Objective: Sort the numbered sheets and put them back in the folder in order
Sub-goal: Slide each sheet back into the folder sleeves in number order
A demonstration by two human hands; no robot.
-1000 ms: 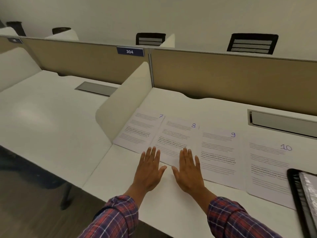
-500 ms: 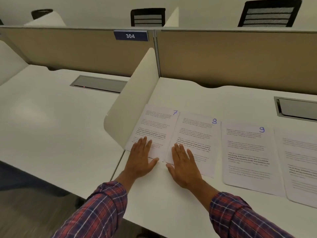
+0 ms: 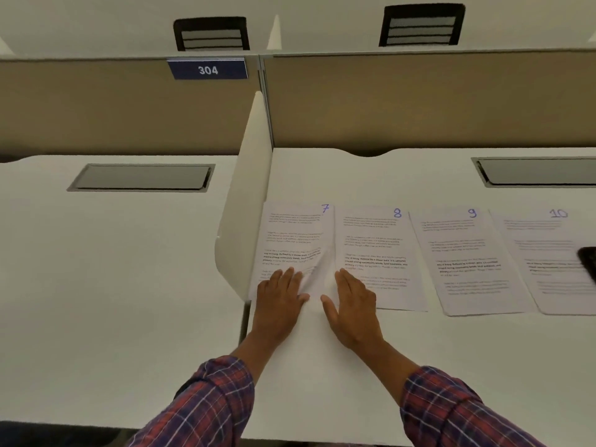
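Observation:
Several printed sheets lie in a row on the white desk (image 3: pixel 322 382), each with a blue handwritten number at its top right. Sheet 7 (image 3: pixel 290 233) is leftmost, against the side divider; its lower right corner buckles upward. My left hand (image 3: pixel 280 295) lies flat on that sheet's lower part, fingers straight. Sheet 8 (image 3: pixel 374 240) is beside it, and my right hand (image 3: pixel 354 301) presses flat on its lower left corner. Sheet 9 (image 3: pixel 464 253) and sheet 10 (image 3: pixel 548 253) follow to the right. A dark folder corner (image 3: pixel 588 262) shows at the right edge, over sheet 10.
A white side divider (image 3: pixel 245 221) stands left of sheet 7. Tan back panels (image 3: pixel 419 101) close the far side, with a sign reading 304 (image 3: pixel 208 70). Cable hatches (image 3: pixel 535 171) sit in each desk. A neighbouring desk (image 3: pixel 96 269) lies left. Black chair backs (image 3: pixel 422 25) show behind.
Both hands slid left from sheet 8's bottom edge; the left one now rests on sheet 7, whose lower right corner has buckled up. The view tilted down and turned left.

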